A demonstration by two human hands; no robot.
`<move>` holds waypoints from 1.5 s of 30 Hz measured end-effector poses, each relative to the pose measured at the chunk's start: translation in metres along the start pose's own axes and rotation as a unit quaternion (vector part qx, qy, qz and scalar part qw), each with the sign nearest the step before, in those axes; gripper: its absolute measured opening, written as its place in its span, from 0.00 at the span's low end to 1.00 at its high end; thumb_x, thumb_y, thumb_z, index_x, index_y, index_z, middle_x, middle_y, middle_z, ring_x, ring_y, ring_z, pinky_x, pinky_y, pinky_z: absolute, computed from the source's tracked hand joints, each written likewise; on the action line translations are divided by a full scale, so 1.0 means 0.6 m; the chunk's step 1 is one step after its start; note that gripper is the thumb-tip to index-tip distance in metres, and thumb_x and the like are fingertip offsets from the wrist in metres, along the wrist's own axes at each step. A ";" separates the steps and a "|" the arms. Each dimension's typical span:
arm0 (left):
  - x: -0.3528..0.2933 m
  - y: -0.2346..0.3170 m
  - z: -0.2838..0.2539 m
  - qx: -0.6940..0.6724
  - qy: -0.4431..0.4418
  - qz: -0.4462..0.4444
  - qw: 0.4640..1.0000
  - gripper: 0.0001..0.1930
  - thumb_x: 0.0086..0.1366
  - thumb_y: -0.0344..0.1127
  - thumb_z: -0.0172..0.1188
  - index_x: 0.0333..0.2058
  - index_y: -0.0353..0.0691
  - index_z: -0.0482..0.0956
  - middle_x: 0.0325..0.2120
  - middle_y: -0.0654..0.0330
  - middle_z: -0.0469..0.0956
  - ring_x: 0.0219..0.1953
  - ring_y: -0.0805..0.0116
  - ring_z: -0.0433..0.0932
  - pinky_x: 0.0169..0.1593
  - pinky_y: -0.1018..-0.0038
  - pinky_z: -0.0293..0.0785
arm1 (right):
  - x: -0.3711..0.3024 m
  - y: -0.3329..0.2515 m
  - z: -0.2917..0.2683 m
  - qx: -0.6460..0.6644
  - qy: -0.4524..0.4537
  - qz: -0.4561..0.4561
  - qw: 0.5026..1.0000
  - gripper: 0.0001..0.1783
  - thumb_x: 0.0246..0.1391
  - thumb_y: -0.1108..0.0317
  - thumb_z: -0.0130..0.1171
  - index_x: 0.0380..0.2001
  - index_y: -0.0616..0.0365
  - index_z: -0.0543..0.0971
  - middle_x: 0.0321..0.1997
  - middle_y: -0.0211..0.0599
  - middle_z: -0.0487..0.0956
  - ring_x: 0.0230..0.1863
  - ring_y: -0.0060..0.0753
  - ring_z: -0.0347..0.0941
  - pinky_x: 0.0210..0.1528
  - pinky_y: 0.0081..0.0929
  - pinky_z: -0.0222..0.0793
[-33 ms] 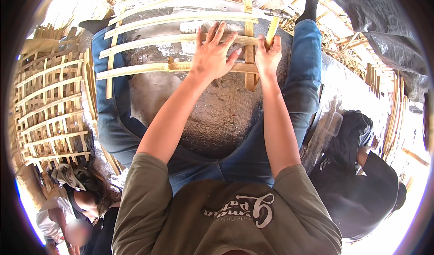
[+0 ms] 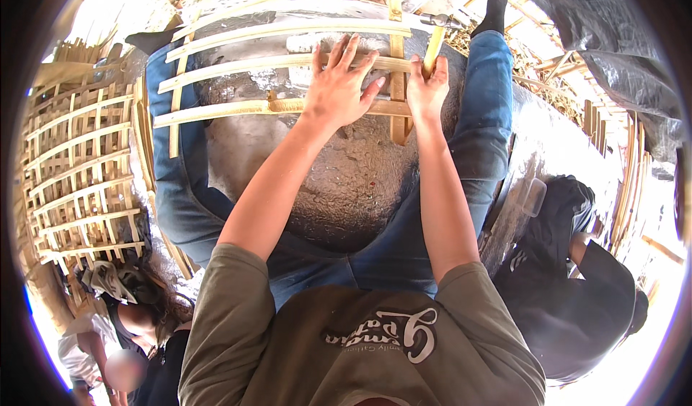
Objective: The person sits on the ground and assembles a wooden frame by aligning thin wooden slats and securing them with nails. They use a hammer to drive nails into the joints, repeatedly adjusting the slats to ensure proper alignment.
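Hammer (image 2: 435, 44) gripped in our right hand (image 2: 428, 85), left hand (image 2: 339, 83) spread open across bamboo slats (image 2: 238, 108) — we'd best press firmly, keeping well clear of any blow.

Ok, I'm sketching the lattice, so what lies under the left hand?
Two pale slats pass beneath the left hand, above a grey surface. The stretches its palm and fingers cover are hidden.
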State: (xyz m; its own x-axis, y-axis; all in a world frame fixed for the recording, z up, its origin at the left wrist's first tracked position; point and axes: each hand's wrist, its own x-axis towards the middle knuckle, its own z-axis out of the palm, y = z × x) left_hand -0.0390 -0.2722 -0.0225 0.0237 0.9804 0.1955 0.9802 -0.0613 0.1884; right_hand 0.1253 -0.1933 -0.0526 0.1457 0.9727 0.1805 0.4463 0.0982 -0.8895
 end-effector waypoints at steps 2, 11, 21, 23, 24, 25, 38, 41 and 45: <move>0.000 0.001 -0.003 0.002 -0.003 -0.001 1.000 0.29 0.73 0.61 0.41 0.66 0.54 0.69 0.72 0.50 0.54 0.74 0.54 0.52 0.73 0.39 0.41 | -0.001 -0.003 -0.001 -0.005 -0.002 0.002 1.000 0.16 0.58 0.62 0.65 0.30 0.59 0.70 0.23 0.38 0.77 0.24 0.32 0.71 0.32 0.32 0.70; 0.008 -0.006 -0.001 0.006 0.001 0.002 1.000 0.30 0.73 0.62 0.39 0.67 0.55 0.67 0.72 0.48 0.52 0.74 0.51 0.52 0.73 0.40 0.41 | 0.010 -0.008 0.003 -0.012 -0.005 0.003 1.000 0.16 0.58 0.61 0.66 0.31 0.60 0.70 0.25 0.41 0.77 0.27 0.36 0.73 0.35 0.35 0.70; 0.010 -0.001 -0.004 0.043 -0.011 -0.008 0.999 0.35 0.74 0.62 0.36 0.71 0.49 0.57 0.74 0.49 0.47 0.76 0.49 0.43 0.73 0.39 0.36 | 0.010 -0.008 0.005 0.000 0.006 0.004 1.000 0.15 0.56 0.64 0.65 0.33 0.59 0.70 0.24 0.42 0.78 0.26 0.40 0.76 0.36 0.37 0.72; 0.010 -0.001 -0.011 0.052 -0.038 -0.011 0.998 0.36 0.74 0.62 0.33 0.72 0.48 0.56 0.74 0.49 0.45 0.76 0.48 0.41 0.73 0.39 0.35 | 0.008 -0.009 0.008 0.009 0.016 -0.004 1.000 0.16 0.58 0.62 0.66 0.31 0.58 0.69 0.23 0.39 0.77 0.25 0.34 0.73 0.34 0.33 0.71; 0.011 -0.001 -0.012 0.050 -0.046 -0.011 0.998 0.36 0.74 0.62 0.34 0.72 0.47 0.56 0.74 0.49 0.45 0.76 0.48 0.41 0.74 0.39 0.34 | 0.009 -0.005 0.008 0.012 0.017 -0.005 1.000 0.16 0.58 0.62 0.66 0.31 0.58 0.69 0.23 0.39 0.77 0.25 0.34 0.73 0.34 0.34 0.71; 0.010 -0.002 -0.013 0.049 -0.054 -0.013 0.997 0.36 0.74 0.62 0.34 0.72 0.46 0.56 0.74 0.48 0.45 0.76 0.47 0.41 0.74 0.39 0.34 | 0.010 -0.003 0.010 0.016 0.017 -0.005 1.000 0.16 0.57 0.62 0.66 0.31 0.58 0.69 0.23 0.39 0.77 0.25 0.35 0.74 0.34 0.34 0.71; 0.058 -0.066 -0.015 0.027 -0.007 -0.101 0.994 0.38 0.74 0.62 0.36 0.74 0.47 0.46 0.75 0.49 0.38 0.76 0.45 0.33 0.72 0.37 0.30 | 0.009 -0.015 0.004 -0.023 0.007 0.011 1.000 0.16 0.54 0.65 0.67 0.33 0.59 0.69 0.26 0.42 0.79 0.27 0.42 0.76 0.36 0.38 0.72; 0.054 -0.068 -0.011 0.030 0.002 -0.094 0.995 0.37 0.74 0.63 0.36 0.74 0.55 0.44 0.75 0.52 0.38 0.76 0.45 0.34 0.71 0.32 0.27 | 0.010 -0.007 0.007 0.004 0.007 0.008 1.000 0.16 0.54 0.64 0.67 0.33 0.59 0.69 0.26 0.43 0.79 0.27 0.43 0.77 0.37 0.39 0.73; 0.035 -0.045 -0.008 0.017 -0.031 -0.077 0.996 0.35 0.73 0.65 0.34 0.74 0.64 0.43 0.76 0.54 0.37 0.76 0.45 0.34 0.70 0.29 0.28 | 0.009 -0.011 0.006 -0.012 0.006 0.018 1.000 0.16 0.55 0.63 0.67 0.32 0.59 0.69 0.25 0.41 0.78 0.27 0.40 0.76 0.37 0.37 0.72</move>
State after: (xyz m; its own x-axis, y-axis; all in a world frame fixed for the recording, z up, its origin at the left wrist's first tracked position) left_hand -0.0661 -0.2506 -0.0186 -0.1157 0.9874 0.1076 0.9792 0.0951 0.1794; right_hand 0.1200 -0.1879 -0.0470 0.1718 0.9731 0.1533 0.4615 0.0580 -0.8852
